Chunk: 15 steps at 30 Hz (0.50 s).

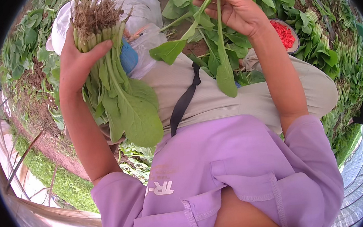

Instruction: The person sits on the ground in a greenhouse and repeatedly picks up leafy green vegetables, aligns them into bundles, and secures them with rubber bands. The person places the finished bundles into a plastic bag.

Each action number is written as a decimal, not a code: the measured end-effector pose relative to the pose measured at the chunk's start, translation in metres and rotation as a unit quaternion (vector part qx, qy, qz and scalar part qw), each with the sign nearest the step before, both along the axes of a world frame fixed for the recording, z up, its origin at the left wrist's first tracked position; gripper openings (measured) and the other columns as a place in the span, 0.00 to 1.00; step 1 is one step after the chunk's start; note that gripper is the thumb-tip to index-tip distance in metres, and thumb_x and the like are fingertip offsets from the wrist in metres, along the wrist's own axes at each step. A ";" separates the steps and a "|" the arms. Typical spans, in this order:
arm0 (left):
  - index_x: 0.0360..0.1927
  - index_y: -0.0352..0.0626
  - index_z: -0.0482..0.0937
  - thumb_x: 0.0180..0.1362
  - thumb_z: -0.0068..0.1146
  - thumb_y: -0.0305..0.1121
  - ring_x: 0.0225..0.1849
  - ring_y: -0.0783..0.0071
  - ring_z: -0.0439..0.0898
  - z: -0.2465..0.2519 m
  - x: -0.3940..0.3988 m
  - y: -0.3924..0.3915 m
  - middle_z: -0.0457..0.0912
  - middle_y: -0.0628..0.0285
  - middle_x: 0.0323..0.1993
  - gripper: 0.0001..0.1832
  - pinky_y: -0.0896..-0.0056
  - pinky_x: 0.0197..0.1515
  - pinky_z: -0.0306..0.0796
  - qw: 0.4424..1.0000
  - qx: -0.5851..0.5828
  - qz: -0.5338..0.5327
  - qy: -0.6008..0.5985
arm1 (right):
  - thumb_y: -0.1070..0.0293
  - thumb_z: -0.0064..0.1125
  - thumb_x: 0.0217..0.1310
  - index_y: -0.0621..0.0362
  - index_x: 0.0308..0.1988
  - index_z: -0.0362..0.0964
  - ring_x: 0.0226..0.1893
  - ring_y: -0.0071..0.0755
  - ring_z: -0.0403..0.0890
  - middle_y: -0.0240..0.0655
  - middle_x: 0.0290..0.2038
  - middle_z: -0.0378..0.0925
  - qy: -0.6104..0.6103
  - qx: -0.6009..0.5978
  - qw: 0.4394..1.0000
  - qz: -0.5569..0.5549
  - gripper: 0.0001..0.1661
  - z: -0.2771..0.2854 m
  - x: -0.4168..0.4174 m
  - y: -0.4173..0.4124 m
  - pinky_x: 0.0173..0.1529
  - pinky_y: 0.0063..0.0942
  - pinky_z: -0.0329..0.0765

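My left hand (79, 57) grips a thick bunch of leafy greens (136, 107), its brown, soil-covered roots at the top and its broad leaves hanging down past my wrist. At the top of the view, my right hand (229, 10) pinches a small leafy plant (224, 68) near its root end, between thumb and fingers. One of its long leaves hangs over my lap, and another spreads left. Uprooted greens (233, 39) lie on the soil below and behind my right hand.
A bowl of red ties or strips (282, 35) sits beyond my right forearm. Clear plastic sheeting (146, 7) and a blue object (128, 57) lie by the bunch. Bundled greens (318, 42) lie at the right. Thin sticks (23, 158) stand at the left, and a black strap (184, 103) crosses my lap.
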<state>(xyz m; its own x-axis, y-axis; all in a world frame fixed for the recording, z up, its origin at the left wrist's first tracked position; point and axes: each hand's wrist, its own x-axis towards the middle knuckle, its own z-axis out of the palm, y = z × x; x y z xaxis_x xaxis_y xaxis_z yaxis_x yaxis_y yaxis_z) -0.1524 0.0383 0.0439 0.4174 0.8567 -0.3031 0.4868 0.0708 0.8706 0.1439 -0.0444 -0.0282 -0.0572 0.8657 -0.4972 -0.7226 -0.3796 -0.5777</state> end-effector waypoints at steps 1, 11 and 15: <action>0.48 0.34 0.63 0.38 0.62 0.26 0.38 0.73 0.74 -0.005 0.003 0.003 0.75 0.58 0.39 0.31 0.74 0.43 0.67 1.000 -0.005 -0.002 -0.003 | 0.64 0.49 0.56 0.59 0.38 0.66 0.36 0.36 0.75 0.41 0.36 0.74 -0.034 -0.029 0.999 -0.002 0.11 0.002 0.001 0.001 0.35 0.26 0.75; 0.49 0.33 0.63 0.41 0.59 0.23 0.39 0.74 0.73 -0.003 0.005 0.002 0.74 0.59 0.40 0.28 0.74 0.45 0.65 1.000 -0.020 -0.001 -0.023 | 0.67 0.52 0.54 0.56 0.27 0.67 0.13 0.16 0.65 0.26 0.17 0.67 -0.110 -0.071 0.991 -0.031 0.06 -0.008 0.026 0.000 0.11 0.12 0.55; 0.49 0.33 0.64 0.40 0.59 0.24 0.40 0.74 0.73 -0.001 0.005 0.000 0.74 0.59 0.40 0.29 0.74 0.45 0.65 0.999 -0.026 0.008 -0.022 | 0.69 0.53 0.51 0.60 0.33 0.66 0.22 0.26 0.72 0.36 0.29 0.71 0.001 -0.037 0.998 -0.045 0.08 -0.051 0.051 -0.002 0.19 0.17 0.67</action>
<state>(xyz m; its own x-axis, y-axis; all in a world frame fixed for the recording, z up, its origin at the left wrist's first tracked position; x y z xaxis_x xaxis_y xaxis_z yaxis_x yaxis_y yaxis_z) -0.1473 0.0386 0.0432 0.4168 0.8474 -0.3290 0.4473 0.1238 0.8857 0.1948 -0.0467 -0.0789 0.0172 0.8283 -0.5600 -0.7569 -0.3552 -0.5486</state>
